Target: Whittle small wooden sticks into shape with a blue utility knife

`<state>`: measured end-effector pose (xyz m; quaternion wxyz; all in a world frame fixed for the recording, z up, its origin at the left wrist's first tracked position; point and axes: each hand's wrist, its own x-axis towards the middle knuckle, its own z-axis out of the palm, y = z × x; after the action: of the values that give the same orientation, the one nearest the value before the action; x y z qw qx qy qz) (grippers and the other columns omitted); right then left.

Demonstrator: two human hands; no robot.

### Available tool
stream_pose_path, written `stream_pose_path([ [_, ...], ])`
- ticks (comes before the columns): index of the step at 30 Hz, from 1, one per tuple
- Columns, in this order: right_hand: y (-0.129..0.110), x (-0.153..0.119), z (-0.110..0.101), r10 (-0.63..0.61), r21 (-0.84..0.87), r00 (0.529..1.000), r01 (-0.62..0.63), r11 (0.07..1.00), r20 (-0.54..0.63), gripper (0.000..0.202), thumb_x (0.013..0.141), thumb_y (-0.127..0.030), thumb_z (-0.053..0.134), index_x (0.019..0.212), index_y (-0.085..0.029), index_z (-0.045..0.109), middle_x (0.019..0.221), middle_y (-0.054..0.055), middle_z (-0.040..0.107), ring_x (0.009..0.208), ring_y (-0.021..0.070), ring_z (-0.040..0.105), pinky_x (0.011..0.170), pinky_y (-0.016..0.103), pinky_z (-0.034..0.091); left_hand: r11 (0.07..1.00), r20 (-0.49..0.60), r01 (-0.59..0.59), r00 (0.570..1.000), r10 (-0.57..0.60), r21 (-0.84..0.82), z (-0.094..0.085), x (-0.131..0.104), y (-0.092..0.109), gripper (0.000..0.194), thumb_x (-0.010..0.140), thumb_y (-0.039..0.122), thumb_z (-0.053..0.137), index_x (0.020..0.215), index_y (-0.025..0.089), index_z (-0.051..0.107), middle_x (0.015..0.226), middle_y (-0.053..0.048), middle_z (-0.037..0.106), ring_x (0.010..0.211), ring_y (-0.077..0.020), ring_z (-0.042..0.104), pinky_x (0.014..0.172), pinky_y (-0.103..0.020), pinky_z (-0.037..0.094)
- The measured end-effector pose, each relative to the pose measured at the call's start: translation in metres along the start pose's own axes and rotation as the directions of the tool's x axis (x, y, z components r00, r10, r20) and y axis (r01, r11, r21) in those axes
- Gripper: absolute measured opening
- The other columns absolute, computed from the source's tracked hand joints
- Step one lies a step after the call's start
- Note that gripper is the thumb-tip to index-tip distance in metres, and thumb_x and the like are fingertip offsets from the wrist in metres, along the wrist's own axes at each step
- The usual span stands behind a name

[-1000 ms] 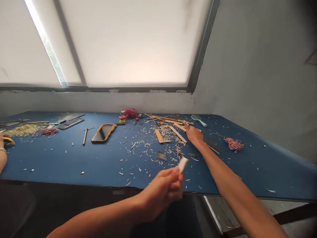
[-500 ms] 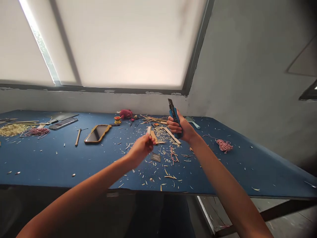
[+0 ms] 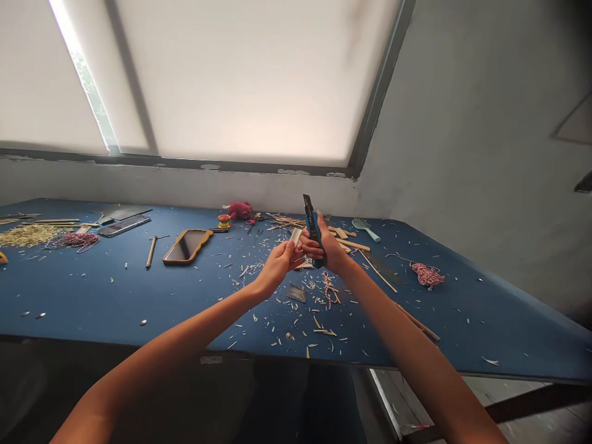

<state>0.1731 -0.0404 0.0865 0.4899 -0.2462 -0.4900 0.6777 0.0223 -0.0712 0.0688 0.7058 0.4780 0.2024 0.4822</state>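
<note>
A blue and black utility knife (image 3: 313, 229) stands upright in my right hand (image 3: 327, 246), its dark blade pointing up. My left hand (image 3: 277, 264) pinches a small pale wooden piece (image 3: 296, 235) between thumb and fingers. Both hands are close together over the blue table (image 3: 194, 302), and the wooden piece is just left of the knife handle. Pale shavings and slivers lie scattered beneath and in front of the hands. A flat grey plate (image 3: 296, 293) rests on the table below my left hand.
A yellow-framed phone (image 3: 187, 246), a short stick (image 3: 151, 251) and another phone (image 3: 124, 226) lie left. Behind are a red figure (image 3: 239, 210) and wooden strips (image 3: 354, 245). At right are red-white string (image 3: 427, 275) and a pale green brush (image 3: 367, 229).
My left hand has moved right and up with the wooden piece, and my right hand has moved left with the knife. They are now nearly together. More wooden strips show beside my right arm.
</note>
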Motion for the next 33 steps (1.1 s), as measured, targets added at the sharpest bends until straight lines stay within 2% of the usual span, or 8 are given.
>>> stream_pose_path([
  [3, 0.008, 0.005, -0.006, -0.073, -0.093, 0.982, 0.058, 0.994, -0.173, 0.053, 0.08, -0.07, 0.034, 0.068, -0.019, 0.041, 0.042, -0.01, 0.03, 0.03, 0.0027, 0.021, 0.026, 0.014, 0.02, 0.996, 0.042, -0.014, 0.999, 0.01, 0.091, 0.002, -0.005, 0.001, 0.026, 0.082, 0.041, 0.056, 0.084, 0.016, 0.06, 0.097, -0.01, 0.067, 0.103, -0.0235, 0.059, 0.096, -0.041, 0.039],
  [5, 0.006, 0.004, -0.009, -0.07, -0.031, 0.98, 0.066, 0.997, -0.187, 0.051, 0.082, -0.068, 0.034, 0.068, -0.019, 0.04, 0.042, -0.01, 0.03, 0.03, 0.0024, 0.021, 0.026, 0.013, 0.02, 0.989, 0.104, -0.058, 0.994, 0.045, 0.133, 0.003, -0.006, 0.006, 0.028, 0.085, 0.043, 0.052, 0.084, 0.016, 0.058, 0.091, -0.01, 0.068, 0.096, -0.0223, 0.061, 0.091, -0.04, 0.042],
  [7, 0.001, -0.002, -0.009, -0.018, 0.129, 0.995, 0.031, 0.991, -0.095, 0.048, 0.087, -0.063, 0.03, 0.068, -0.019, 0.038, 0.043, -0.011, 0.029, 0.03, 0.0021, 0.02, 0.026, 0.012, 0.019, 0.981, 0.094, -0.111, 0.991, 0.097, 0.16, 0.001, -0.001, 0.011, 0.029, 0.087, 0.043, 0.047, 0.083, 0.015, 0.056, 0.083, -0.009, 0.067, 0.084, -0.0198, 0.063, 0.084, -0.038, 0.045],
  [12, -0.011, -0.02, -0.003, -0.026, 0.545, 0.984, -0.076, 0.835, 0.177, 0.034, 0.097, -0.042, 0.022, 0.072, -0.02, 0.033, 0.044, -0.012, 0.026, 0.027, 0.001, 0.023, 0.025, 0.006, 0.016, 0.98, -0.126, -0.123, 0.982, 0.143, 0.155, -0.019, 0.019, 0.009, 0.021, 0.088, 0.034, 0.048, 0.077, 0.016, 0.051, 0.072, -0.002, 0.056, 0.062, -0.0086, 0.051, 0.063, -0.024, 0.041],
  [16, -0.004, -0.024, -0.001, -0.029, 0.647, 0.951, -0.187, 0.739, 0.309, 0.034, 0.097, -0.041, 0.019, 0.072, -0.021, 0.03, 0.044, -0.012, 0.02, 0.026, 0.0007, 0.027, 0.023, 0.005, 0.014, 0.976, -0.099, -0.128, 0.984, 0.148, 0.178, -0.025, 0.019, -0.004, 0.023, 0.084, 0.038, 0.054, 0.076, 0.018, 0.045, 0.062, 0.004, 0.04, 0.051, -0.0062, 0.035, 0.051, -0.022, 0.029],
  [23, 0.007, -0.019, 0.002, 0.024, 0.627, 0.915, -0.294, 0.721, 0.402, 0.039, 0.097, -0.045, 0.013, 0.071, -0.021, 0.029, 0.042, -0.012, 0.02, 0.023, 0.0018, 0.025, 0.021, 0.007, 0.016, 0.914, 0.146, -0.329, 0.942, 0.301, 0.237, -0.009, 0.002, -0.003, 0.026, 0.075, 0.032, 0.065, 0.08, 0.019, 0.043, 0.082, 0.0, 0.053, 0.074, -0.0101, 0.05, 0.07, -0.026, 0.039],
  [29, 0.01, -0.018, 0.003, 0.01, 0.612, 0.874, -0.349, 0.709, 0.486, 0.044, 0.095, -0.05, 0.004, 0.07, -0.022, 0.028, 0.043, -0.011, 0.024, 0.025, 0.0034, 0.026, 0.021, 0.01, 0.021, 0.93, 0.204, -0.307, 0.942, 0.267, 0.202, -0.006, -0.003, -0.003, 0.026, 0.074, 0.03, 0.066, 0.087, 0.019, 0.047, 0.085, -0.001, 0.057, 0.08, -0.0124, 0.054, 0.075, -0.03, 0.043],
  [33, 0.012, -0.018, 0.004, 0.026, 0.606, 0.885, -0.339, 0.72, 0.464, 0.046, 0.093, -0.054, 0.003, 0.069, -0.022, 0.026, 0.042, -0.012, 0.024, 0.024, 0.0032, 0.025, 0.02, 0.01, 0.021, 0.94, 0.199, -0.289, 0.947, 0.252, 0.181, -0.006, -0.004, -0.006, 0.026, 0.073, 0.03, 0.067, 0.085, 0.019, 0.048, 0.082, 0.0, 0.057, 0.077, -0.0113, 0.055, 0.075, -0.03, 0.043],
])
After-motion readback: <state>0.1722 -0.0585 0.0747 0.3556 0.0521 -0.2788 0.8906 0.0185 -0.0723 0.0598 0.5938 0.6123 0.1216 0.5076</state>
